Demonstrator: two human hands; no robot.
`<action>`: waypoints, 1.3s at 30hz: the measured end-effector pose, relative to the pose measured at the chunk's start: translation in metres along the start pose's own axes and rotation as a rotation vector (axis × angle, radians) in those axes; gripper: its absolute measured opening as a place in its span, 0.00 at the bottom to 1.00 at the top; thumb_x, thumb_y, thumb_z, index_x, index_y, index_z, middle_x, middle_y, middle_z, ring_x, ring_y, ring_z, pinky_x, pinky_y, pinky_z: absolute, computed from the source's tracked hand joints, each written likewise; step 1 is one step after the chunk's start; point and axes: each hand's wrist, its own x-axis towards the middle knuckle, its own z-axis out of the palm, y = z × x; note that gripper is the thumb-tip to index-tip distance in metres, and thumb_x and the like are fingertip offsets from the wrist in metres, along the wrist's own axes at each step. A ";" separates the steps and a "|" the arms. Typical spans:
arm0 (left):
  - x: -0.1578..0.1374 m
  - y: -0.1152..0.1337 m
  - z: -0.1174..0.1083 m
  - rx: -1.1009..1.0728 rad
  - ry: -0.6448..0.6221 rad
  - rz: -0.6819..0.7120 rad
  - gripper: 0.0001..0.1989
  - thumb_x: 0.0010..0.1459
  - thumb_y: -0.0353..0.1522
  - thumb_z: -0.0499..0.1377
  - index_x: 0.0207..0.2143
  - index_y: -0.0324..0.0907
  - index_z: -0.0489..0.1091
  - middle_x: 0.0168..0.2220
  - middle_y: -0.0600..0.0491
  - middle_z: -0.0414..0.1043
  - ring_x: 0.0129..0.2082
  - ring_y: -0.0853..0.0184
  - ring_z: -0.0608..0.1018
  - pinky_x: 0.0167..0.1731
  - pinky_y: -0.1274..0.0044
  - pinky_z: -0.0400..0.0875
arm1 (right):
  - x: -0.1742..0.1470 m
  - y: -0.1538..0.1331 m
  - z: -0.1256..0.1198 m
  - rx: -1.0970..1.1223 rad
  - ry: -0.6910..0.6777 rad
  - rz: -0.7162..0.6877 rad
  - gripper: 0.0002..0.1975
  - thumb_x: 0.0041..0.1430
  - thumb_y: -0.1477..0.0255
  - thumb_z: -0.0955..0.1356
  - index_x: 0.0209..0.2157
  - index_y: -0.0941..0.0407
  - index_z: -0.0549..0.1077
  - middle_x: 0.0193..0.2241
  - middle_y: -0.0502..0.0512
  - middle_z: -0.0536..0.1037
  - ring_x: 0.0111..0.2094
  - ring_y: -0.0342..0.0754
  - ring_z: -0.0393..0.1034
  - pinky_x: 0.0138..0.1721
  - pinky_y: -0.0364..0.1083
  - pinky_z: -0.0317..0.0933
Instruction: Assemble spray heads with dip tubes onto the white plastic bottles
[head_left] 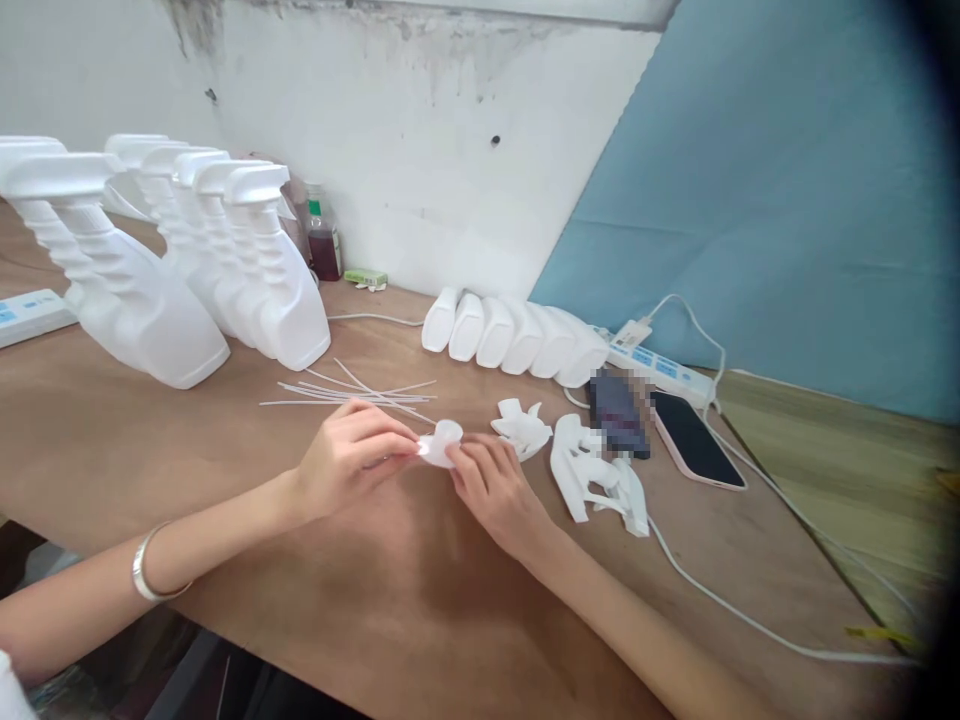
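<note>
Head view: with left hand (346, 455) and right hand (496, 490) pinching the white plastic part (445, 441) over the surface (360, 610), inward of its near edge, light, even pressure should prevent slipping.

Readable text: none | bottle label (337, 243): too small to read

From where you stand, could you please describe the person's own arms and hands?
The left hand and right hand are ungloved, and both forearms are bare. A shiny, silver-coloured, band-shaped bangle circles the left one; none shows on the right. White fabric, perhaps a sleeve edge, shows at the picture's lower left.
</note>
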 end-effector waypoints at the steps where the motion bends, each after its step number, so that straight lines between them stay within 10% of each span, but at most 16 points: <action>1: 0.001 0.002 0.007 -0.006 -0.008 0.052 0.05 0.55 0.25 0.56 0.35 0.41 0.69 0.33 0.55 0.76 0.30 0.72 0.75 0.36 0.75 0.63 | -0.005 -0.005 -0.004 0.032 0.036 -0.069 0.11 0.57 0.82 0.61 0.42 0.64 0.67 0.36 0.62 0.72 0.43 0.54 0.64 0.44 0.54 0.61; 6: -0.006 0.006 0.026 0.033 -0.069 0.245 0.08 0.57 0.24 0.52 0.38 0.38 0.68 0.34 0.52 0.77 0.35 0.68 0.76 0.42 0.71 0.63 | -0.018 -0.019 -0.017 0.174 0.126 -0.189 0.08 0.56 0.83 0.63 0.38 0.64 0.68 0.34 0.62 0.74 0.40 0.53 0.67 0.43 0.54 0.63; 15: -0.015 -0.003 0.024 0.043 -0.090 0.270 0.06 0.54 0.25 0.57 0.36 0.39 0.69 0.36 0.54 0.77 0.38 0.67 0.75 0.41 0.72 0.63 | -0.028 -0.012 -0.002 0.489 0.111 0.015 0.15 0.56 0.86 0.60 0.45 0.63 0.62 0.33 0.59 0.73 0.40 0.49 0.65 0.39 0.50 0.67; 29: -0.015 0.003 0.026 -0.084 -0.292 0.080 0.10 0.51 0.26 0.57 0.37 0.41 0.66 0.45 0.45 0.69 0.47 0.59 0.69 0.44 0.66 0.63 | -0.029 -0.009 -0.003 0.574 0.102 0.033 0.16 0.55 0.86 0.63 0.46 0.62 0.63 0.36 0.60 0.71 0.42 0.47 0.66 0.42 0.47 0.67; 39: -0.018 0.005 0.034 -0.273 -0.296 0.070 0.07 0.53 0.29 0.59 0.36 0.38 0.65 0.32 0.48 0.70 0.31 0.69 0.73 0.32 0.78 0.69 | -0.024 -0.011 -0.010 0.502 0.118 0.054 0.11 0.53 0.74 0.66 0.40 0.57 0.66 0.36 0.59 0.68 0.40 0.50 0.66 0.38 0.50 0.66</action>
